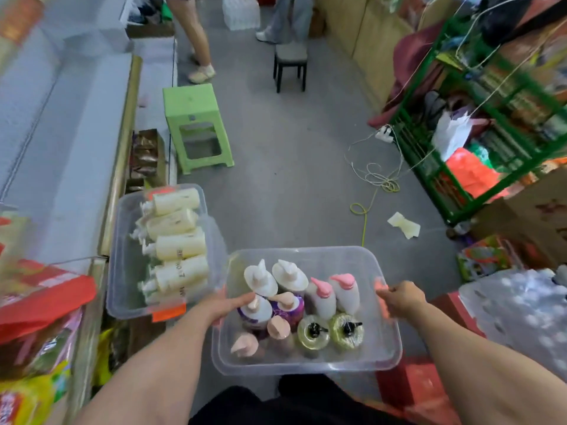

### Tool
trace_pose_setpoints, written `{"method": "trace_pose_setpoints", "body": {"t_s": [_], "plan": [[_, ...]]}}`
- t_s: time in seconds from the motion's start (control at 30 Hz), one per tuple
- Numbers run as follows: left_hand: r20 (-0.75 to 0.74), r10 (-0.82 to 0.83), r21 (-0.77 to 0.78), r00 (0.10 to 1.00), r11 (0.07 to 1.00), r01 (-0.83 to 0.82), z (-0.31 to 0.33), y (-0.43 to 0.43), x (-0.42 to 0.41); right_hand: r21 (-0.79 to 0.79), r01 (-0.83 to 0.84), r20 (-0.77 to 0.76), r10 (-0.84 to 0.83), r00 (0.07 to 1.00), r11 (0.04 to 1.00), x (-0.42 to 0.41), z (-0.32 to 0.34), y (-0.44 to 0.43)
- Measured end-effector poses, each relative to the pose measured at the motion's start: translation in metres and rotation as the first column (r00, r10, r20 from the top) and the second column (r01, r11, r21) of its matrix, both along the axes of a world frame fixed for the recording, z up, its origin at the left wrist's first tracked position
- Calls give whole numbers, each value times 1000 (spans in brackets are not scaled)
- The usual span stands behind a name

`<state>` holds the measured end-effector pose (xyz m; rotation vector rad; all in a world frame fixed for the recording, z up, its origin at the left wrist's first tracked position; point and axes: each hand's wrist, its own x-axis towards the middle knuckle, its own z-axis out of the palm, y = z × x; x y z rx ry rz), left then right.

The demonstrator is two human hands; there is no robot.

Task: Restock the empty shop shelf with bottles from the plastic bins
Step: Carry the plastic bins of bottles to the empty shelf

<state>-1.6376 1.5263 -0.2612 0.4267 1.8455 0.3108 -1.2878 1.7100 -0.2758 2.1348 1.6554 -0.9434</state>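
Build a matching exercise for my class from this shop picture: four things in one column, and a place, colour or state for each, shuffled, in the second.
Column A: 1 cream bottles; 2 plastic stool; 3 bin of upright bottles; 4 small far stool.
Column B: a green; b black legs, grey seat; c gripped by the left hand and right hand; d lying flat in the left-side bin.
Pairs: 1-d, 2-a, 3-c, 4-b.

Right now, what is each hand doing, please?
Left hand: grips the left rim of the clear bin.
Right hand: grips the bin's right rim.
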Motion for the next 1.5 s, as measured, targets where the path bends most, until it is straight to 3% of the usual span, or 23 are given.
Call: {"method": "trace_pose_setpoints", "body": {"t_s": [0.2, 0.43, 0.57, 0.8, 1.07, 1.2, 1.3, 1.5], "plan": [[-49, 94, 26, 994, 995, -93, -7, 115, -30, 10, 25, -43, -24, 999, 1000, -41, 21, 133], [-4, 115, -3, 993, 993, -115, -33, 249, -100, 7, 3, -17, -3, 1000, 1000, -112, 17, 270], [-6, 92, 27, 996, 995, -92, -27, 321, -131, 9, -59, 18, 59, 998, 998, -150, 23, 344], [-40, 220, 14, 975, 975, -220, -19, 437, -193, 21, -208, -32, 208, 978, 978, -240, 16, 496], [-26, 409, 44, 912, 912, -408, -11, 516, -249, -21, -393, -47, 392, 919, 919, -359, 22, 641], [-30, 621, 25, 784, 784, -620, -15, 529, -284, -35, -517, 23, 518, 855, 855, -441, 31, 688], [-17, 658, -35, 753, 752, -658, -26, 540, -326, -18, -566, 18, 567, 824, 824, -507, 27, 715], [85, 730, 4, 678, 681, -733, -34, 581, -425, -29, -576, 10, 577, 817, 817, -629, 26, 759]]}}
